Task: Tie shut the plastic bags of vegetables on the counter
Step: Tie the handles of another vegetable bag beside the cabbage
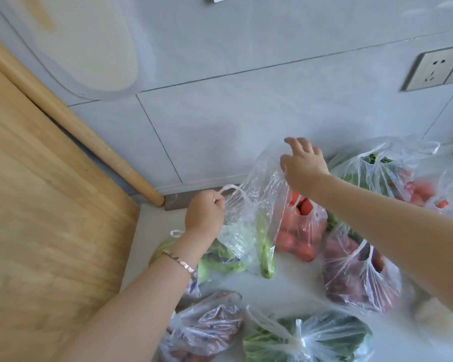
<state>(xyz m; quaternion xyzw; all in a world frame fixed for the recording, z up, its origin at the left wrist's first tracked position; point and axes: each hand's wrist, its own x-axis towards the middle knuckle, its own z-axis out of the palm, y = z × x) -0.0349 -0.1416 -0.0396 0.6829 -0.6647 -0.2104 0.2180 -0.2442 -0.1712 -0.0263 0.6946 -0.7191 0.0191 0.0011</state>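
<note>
**Clear plastic, one knot to make**

Nearest, left hand (205, 212) pinching a handle loop (233, 189) of the clear bag (262, 186) of greens on the counter (285, 288). Beyond, right hand (302, 163) at the other top edge, fingers (296, 143) spread — grip not discernible. Gather that side into a strip, lift both level, cross, knot above the vegetables. Just behind, open tomato bag (298, 231) — mind its handles. Farthest, far bag (377, 171) at the wall (246, 113).

At 6 o'clock the frame edge cuts the bag of leafy greens (306, 338) and the bag of dark red vegetables (202, 327), at 2 o'clock the wall socket (434, 67), and the right hand (302, 163) hides whether it pinches the bag of green vegetables (246, 231).
</note>
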